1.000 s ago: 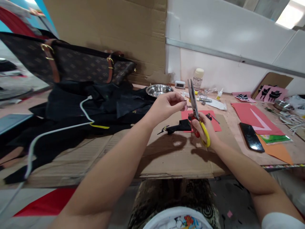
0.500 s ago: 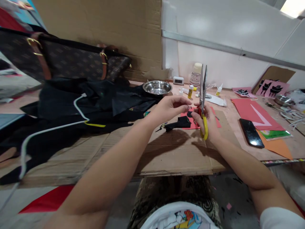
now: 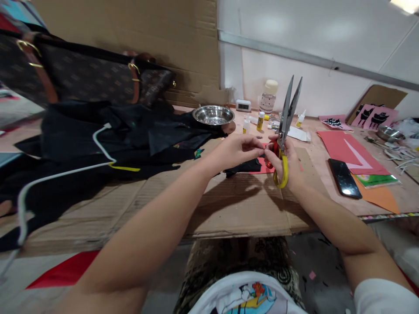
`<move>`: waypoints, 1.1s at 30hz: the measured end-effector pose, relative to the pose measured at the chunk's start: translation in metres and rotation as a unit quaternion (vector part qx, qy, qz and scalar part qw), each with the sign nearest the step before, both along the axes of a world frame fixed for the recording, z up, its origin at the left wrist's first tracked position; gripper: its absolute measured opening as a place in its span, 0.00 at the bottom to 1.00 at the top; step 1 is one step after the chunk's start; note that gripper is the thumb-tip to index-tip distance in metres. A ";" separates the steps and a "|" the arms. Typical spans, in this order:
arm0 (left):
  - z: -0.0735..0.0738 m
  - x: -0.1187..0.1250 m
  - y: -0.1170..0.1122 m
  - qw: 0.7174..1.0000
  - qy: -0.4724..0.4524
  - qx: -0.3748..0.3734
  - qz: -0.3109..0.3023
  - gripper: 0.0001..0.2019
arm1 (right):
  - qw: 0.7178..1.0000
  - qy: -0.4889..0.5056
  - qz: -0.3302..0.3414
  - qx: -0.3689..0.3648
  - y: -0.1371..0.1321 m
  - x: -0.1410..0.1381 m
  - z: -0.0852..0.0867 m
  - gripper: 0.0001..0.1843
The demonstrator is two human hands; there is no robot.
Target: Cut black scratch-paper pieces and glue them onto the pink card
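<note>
My right hand (image 3: 290,163) is closed round a pair of scissors (image 3: 285,120) with yellow and red handles. Their steel blades point up and stand slightly apart. My left hand (image 3: 240,151) is closed in a pinch, its fingertips meeting those of my right hand. Whatever sits between the fingertips is too small to make out. Under the hands lies a piece of red paper (image 3: 257,171), partly covered. A black fabric piece (image 3: 244,167) rests beside it, below my left hand.
Black cloth (image 3: 75,135) and a white cord (image 3: 65,175) spread over the left side. Behind stand a metal bowl (image 3: 213,115), a small clock (image 3: 243,105) and glue bottles (image 3: 260,121). A phone (image 3: 344,178) lies at right near red sheets (image 3: 348,150).
My left fingertips have closed and come together with the right ones. The scissors have tipped to the right. The small black scrap seen near the fingers earlier is now hidden.
</note>
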State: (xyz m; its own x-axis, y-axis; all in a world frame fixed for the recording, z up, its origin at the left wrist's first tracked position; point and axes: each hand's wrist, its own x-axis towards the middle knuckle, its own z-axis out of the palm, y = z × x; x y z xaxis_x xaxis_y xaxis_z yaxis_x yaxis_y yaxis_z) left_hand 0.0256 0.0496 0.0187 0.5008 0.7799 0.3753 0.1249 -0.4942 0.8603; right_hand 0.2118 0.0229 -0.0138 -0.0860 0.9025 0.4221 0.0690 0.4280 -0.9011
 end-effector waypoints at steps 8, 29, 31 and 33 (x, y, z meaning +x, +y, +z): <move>0.008 -0.001 0.000 0.993 -0.095 -0.024 0.058 0.10 | 0.999 -0.033 -0.004 -0.016 -0.008 -0.003 0.008 0.21; 0.016 -0.004 0.001 0.972 -0.200 -0.055 0.114 0.14 | 0.991 -0.093 0.074 -0.068 -0.016 -0.007 0.003 0.22; 0.016 -0.002 -0.001 0.969 -0.211 -0.063 0.110 0.14 | 0.990 -0.098 0.074 -0.070 -0.016 -0.007 0.004 0.23; 0.016 0.000 -0.001 0.967 -0.220 -0.066 0.106 0.14 | 0.990 -0.101 0.072 -0.069 -0.017 -0.007 0.005 0.23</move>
State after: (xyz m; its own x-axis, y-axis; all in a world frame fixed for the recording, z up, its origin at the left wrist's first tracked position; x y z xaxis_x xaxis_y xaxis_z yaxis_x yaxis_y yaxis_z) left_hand 0.0254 0.0483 0.0343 0.1391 0.9034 0.4055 -0.1813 -0.3793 0.9073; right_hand 0.2051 0.0058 -0.0085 -0.2878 0.9226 0.2569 0.2002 0.3203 -0.9259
